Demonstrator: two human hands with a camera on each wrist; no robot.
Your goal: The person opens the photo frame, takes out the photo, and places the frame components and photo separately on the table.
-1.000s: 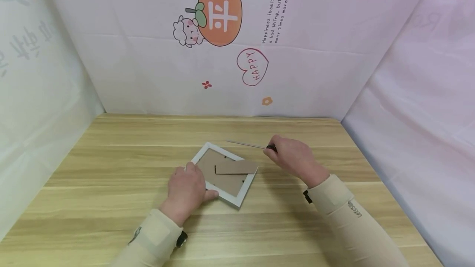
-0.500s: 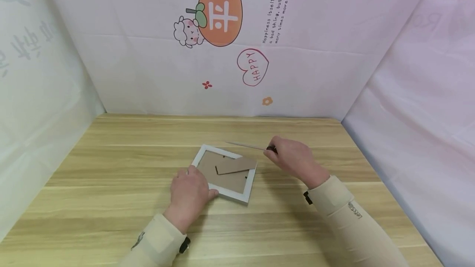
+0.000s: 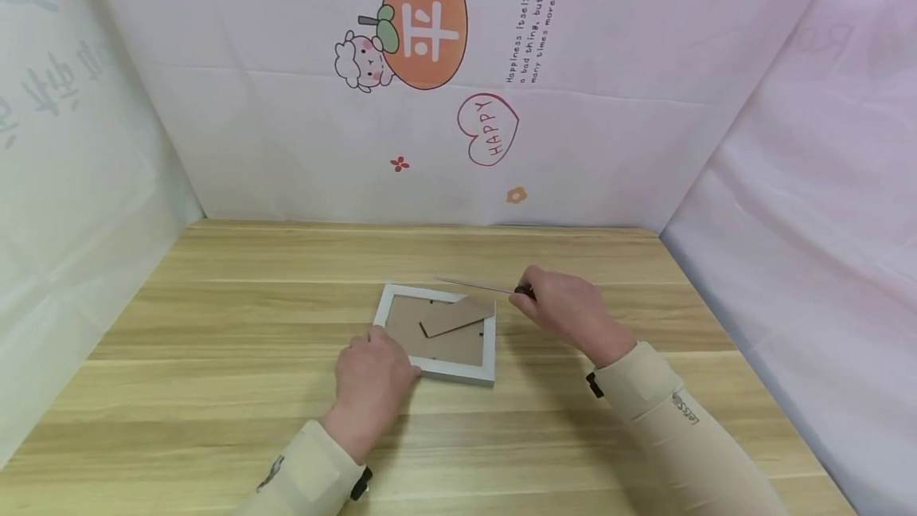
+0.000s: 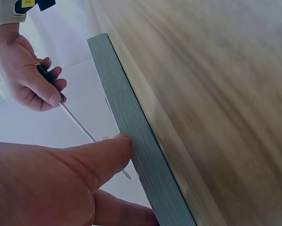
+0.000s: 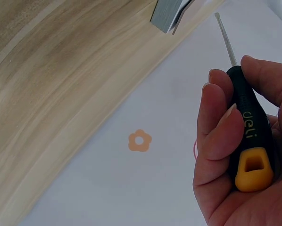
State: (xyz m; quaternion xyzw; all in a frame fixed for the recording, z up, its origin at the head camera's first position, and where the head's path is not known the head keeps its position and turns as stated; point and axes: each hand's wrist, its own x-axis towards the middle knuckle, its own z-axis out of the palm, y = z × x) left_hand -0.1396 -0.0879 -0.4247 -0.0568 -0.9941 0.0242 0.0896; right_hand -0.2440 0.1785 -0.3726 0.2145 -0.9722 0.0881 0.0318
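A picture frame (image 3: 457, 370) with a pale grey-white rim lies back side up on the table. Its brown backing board (image 3: 401, 317) carries a flat easel leg (image 3: 462, 315) that slants toward the far right corner, and small dark tabs show along the rim. My left hand (image 3: 372, 377) grips the near left corner, the thumb against the side edge in the left wrist view. To the right, my right hand (image 3: 566, 305) holds a screwdriver (image 5: 249, 113) by its black and yellow handle. The thin metal shaft (image 3: 476, 285) points left, just beyond the frame's far edge.
The wood-grain table (image 3: 215, 388) reaches back to a white printed cloth (image 3: 286, 142) hanging behind it. More white cloth (image 3: 809, 221) closes off the right side, and a similar sheet (image 3: 79, 205) hangs at the left.
My left hand has turned the picture frame counterclockwise, so its near edge now runs almost level. The right hand and the screwdriver have dropped very slightly toward me.
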